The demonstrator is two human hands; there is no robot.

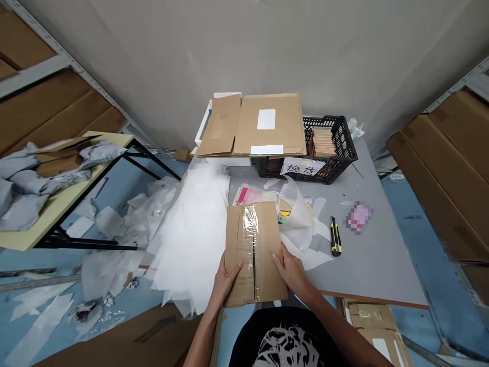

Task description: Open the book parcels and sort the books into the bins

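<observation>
Box point(242, 255), one, brown: at the counter's point(378, 272) near edge, between the hands. Left hand point(226, 278): clamped on its left side, thumb on top. Right hand point(293, 271): clamped on its right side, thumb likewise. Done: flaps folded shut, clear tape point(250, 220) over the far seam. Outstanding, as judged: dark gap along the nearer seam; contents hidden. Cutter point(335, 237): lying right of the box, unheld. Sheets point(198, 229): piled left, none wrapped round the box.
</observation>
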